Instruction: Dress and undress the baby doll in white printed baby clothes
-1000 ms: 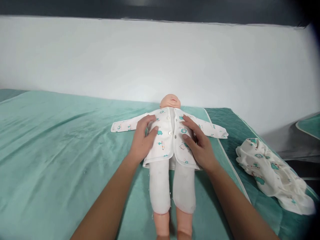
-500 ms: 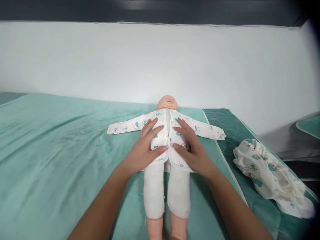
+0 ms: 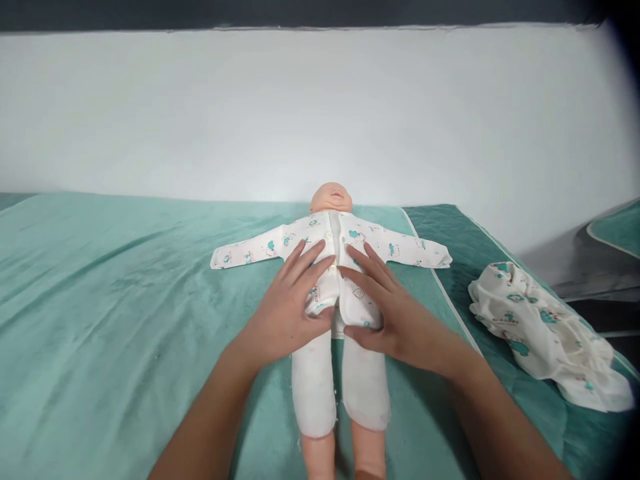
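Observation:
A baby doll lies on its back, head toward the wall and arms spread wide. It wears a white baby jacket with small green prints, its front panels side by side and a narrow gap between them at the neck and hem. My left hand rests with fingers spread on the left panel, near the buttons. Over the right panel lies my right hand, fingers apart too. Both thumbs point inward at the jacket's lower edge. White padded fabric covers the doll's thighs; its lower legs are bare.
A crumpled white printed baby garment lies at the right on a darker green quilted cover. The lighter green sheet spreads under the doll and to the left. A white wall stands behind the doll's head.
Both hands have slid down the jacket toward its hem, thumbs now lower. The view has tilted slightly, and the doll's legs appear shifted a little to the right.

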